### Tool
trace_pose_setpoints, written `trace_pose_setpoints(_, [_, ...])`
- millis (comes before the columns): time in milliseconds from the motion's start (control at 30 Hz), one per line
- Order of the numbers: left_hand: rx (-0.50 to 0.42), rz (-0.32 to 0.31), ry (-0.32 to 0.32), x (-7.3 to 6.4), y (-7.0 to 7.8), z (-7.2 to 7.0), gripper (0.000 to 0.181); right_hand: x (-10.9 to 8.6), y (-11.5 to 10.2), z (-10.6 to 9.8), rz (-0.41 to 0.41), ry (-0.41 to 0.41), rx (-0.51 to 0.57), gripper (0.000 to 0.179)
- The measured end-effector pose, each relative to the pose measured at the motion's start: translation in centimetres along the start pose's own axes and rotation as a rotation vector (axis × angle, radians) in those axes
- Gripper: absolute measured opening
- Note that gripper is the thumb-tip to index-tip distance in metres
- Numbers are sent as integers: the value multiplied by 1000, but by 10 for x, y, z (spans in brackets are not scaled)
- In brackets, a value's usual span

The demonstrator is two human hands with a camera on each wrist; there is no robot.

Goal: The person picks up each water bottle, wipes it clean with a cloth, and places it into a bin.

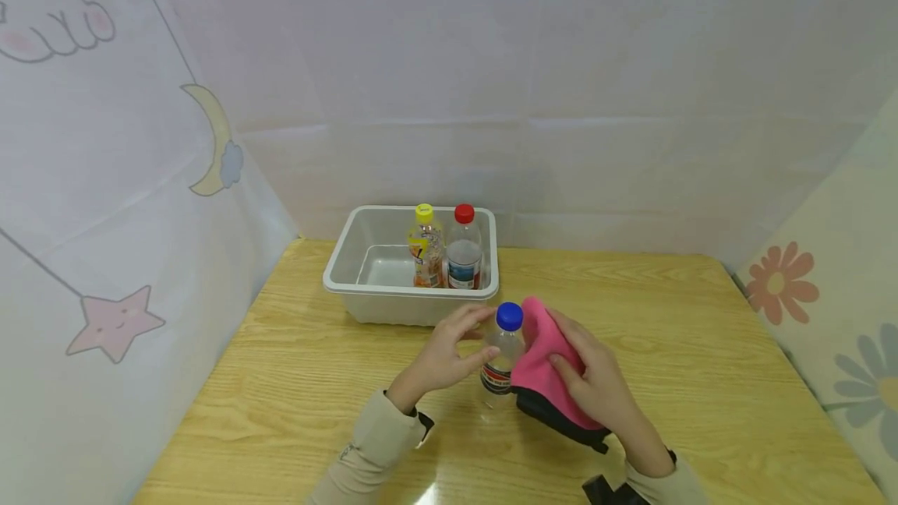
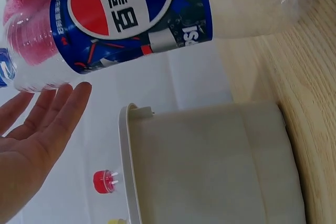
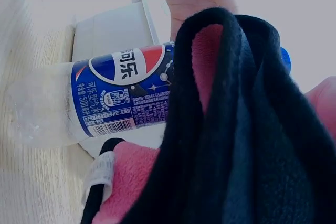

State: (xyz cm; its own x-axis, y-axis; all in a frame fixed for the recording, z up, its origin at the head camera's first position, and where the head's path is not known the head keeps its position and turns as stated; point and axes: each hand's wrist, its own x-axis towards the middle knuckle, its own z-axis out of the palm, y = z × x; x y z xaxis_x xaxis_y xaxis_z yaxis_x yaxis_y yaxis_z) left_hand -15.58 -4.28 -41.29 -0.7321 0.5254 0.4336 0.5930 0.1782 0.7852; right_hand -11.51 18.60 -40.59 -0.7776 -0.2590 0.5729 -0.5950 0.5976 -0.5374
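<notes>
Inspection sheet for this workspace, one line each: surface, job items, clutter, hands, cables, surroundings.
Surface: light wood-grain table; no spills seen.
Job items: clear plastic bottle with blue cap and printed label, roughly upright; pink fabric piece with black trim beside it, contact unclear.
Clutter: rectangular pale grey plastic tub, holding a yellow-capped clear bottle and a red-capped clear bottle.
Hands: left hand beside the blue-capped bottle, touch unclear; right hand grips the fabric.
Cables: nothing seen.
Surroundings: pale backdrop with star, moon and flower prints at the sides.
</notes>
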Motion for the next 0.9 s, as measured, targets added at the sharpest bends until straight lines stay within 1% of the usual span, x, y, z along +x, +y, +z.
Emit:
trace_pose_setpoints(267, [23, -10, -18, -1, 4, 4, 49, 0, 0, 4, -12, -35, -2, 62])
trace_pose_setpoints(500, [28, -37, -12, -2, 6, 7, 50, -8, 4, 11, 45, -74, 13, 62])
trace_pose_setpoints(600, [30, -52, -6, -3, 6, 8, 50, -12, 7, 15, 54, -80, 15, 63])
trace_pose_setpoints(800, [29, -61, 2, -4, 6, 9, 51, -19, 13, 23, 88, -110, 32, 61])
trace_pose_setpoints(900, [23, -55, 3, -4, 6, 9, 50, -22, 18, 28, 89, -116, 50, 60])
